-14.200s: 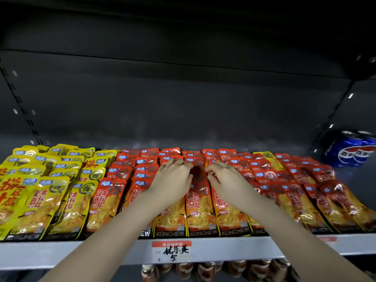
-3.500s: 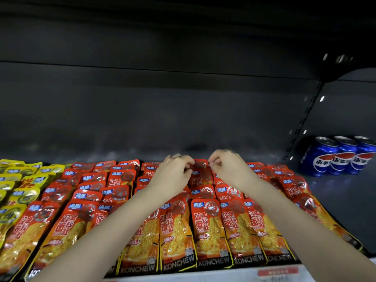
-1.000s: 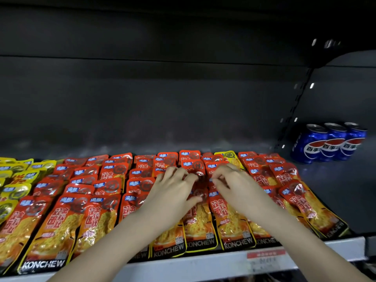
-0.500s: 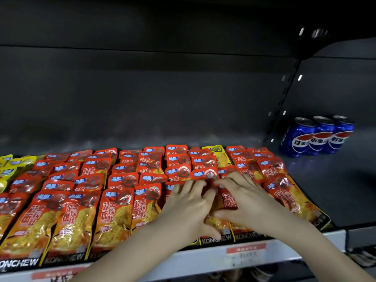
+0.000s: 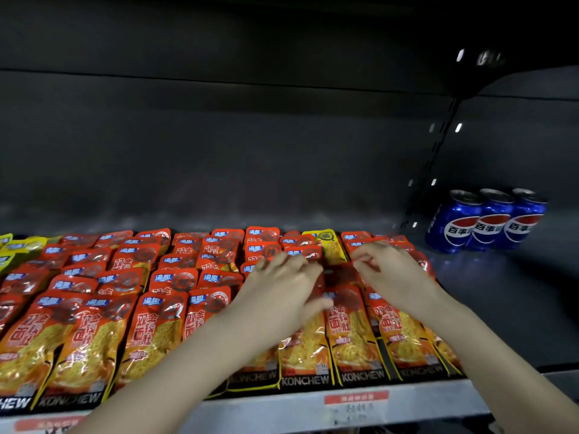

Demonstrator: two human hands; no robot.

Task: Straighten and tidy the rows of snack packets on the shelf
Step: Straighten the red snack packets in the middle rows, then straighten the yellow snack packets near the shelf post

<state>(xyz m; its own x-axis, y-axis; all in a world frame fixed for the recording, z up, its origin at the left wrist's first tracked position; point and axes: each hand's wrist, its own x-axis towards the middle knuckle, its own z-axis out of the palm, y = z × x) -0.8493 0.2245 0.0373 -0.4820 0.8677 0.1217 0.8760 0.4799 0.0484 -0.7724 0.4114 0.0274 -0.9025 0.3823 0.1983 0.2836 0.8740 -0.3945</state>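
Mid-straightening on the grey metal shelf, the left hand lies spread flat on the overlapping red foil snack packets, while the right hand curls over the neighbouring row, its grip too blurred to tell; next, both rows probably need nudging parallel.

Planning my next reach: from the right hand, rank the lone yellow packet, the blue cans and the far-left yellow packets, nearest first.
1. lone yellow packet, back row, just left of the right hand.
2. blue cans, back right.
3. far-left yellow packets, opposite end.
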